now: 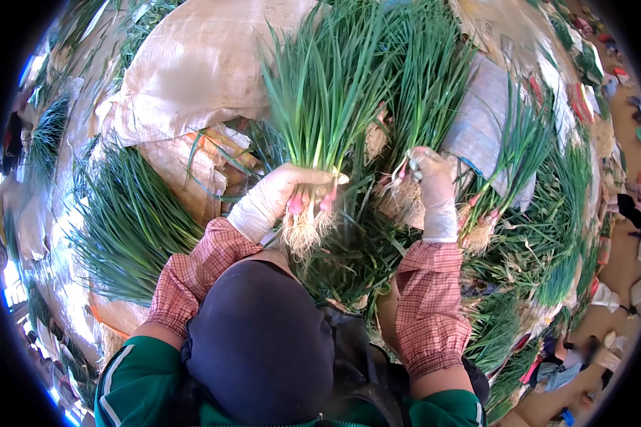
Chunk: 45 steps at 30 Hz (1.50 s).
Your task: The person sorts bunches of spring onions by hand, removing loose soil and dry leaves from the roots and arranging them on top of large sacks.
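Note:
My left hand (278, 196), in a whitish glove, is wrapped round a bunch of spring onions (324, 92) just above the bulbs. The pinkish bulbs and pale, tangled roots hang below the fist, and the long green leaves point away from me. To the right, my right hand (434, 178), also gloved, has its fingers curled in a pinch at the pinkish bulb of a spring onion (402, 173). That bulb lies at the root end of another leafy pile (431, 85). Part of what the fingers grip is hidden.
A thick heap of spring onions (132, 220) lies at the left beside a woven sack (199, 64). A greyish woven sack (481, 107) and a smaller bunch (502, 178) lie right of my right hand. Loose leaves (527, 249) cover the ground there. Scattered items lie at the far right.

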### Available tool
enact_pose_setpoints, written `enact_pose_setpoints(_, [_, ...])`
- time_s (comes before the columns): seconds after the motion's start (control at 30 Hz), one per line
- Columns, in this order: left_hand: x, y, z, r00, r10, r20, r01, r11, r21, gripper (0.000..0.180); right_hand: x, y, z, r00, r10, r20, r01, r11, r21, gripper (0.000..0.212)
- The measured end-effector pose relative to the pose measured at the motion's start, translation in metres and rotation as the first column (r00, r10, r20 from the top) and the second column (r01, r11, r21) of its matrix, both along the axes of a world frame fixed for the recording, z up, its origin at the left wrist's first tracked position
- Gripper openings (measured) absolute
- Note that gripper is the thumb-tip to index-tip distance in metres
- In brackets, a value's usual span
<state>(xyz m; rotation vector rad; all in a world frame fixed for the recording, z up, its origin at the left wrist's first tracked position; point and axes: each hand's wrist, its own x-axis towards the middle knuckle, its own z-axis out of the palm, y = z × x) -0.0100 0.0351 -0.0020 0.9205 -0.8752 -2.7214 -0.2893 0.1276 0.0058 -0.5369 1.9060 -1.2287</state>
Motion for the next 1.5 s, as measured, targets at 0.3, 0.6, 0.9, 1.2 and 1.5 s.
enact_pose_setpoints(0.3, [0.004,0.002,-0.002,0.999,-0.033,-0.021,0.033,0.999,0.000,0.043,0.036,0.025,0.021,0.999,0.002,0.034,0.001,0.996,-0.092,0.026])
enact_pose_setpoints(0.6, [-0.010,0.011,-0.010,0.996,-0.048,-0.078,0.051,0.998,0.037,0.031,0.103,0.017,0.002,0.987,0.134,0.093,-0.119,0.982,-0.146,0.019])
enact_pose_setpoints(0.9, [-0.008,0.013,-0.001,0.989,0.058,-0.133,-0.043,0.992,0.116,0.030,0.145,0.006,-0.004,0.598,-0.246,0.762,0.471,0.878,-0.087,0.015])
enact_pose_setpoints(1.2, [-0.006,0.013,-0.009,0.972,0.034,-0.233,0.007,0.985,0.174,0.037,0.113,0.017,0.002,0.882,-0.097,0.461,0.128,0.991,-0.036,0.045])
enact_pose_setpoints(1.5, [0.006,0.000,-0.011,0.978,-0.142,0.155,0.142,0.990,0.012,0.022,0.123,0.004,0.028,0.896,0.162,0.413,-0.174,0.985,-0.008,0.026])
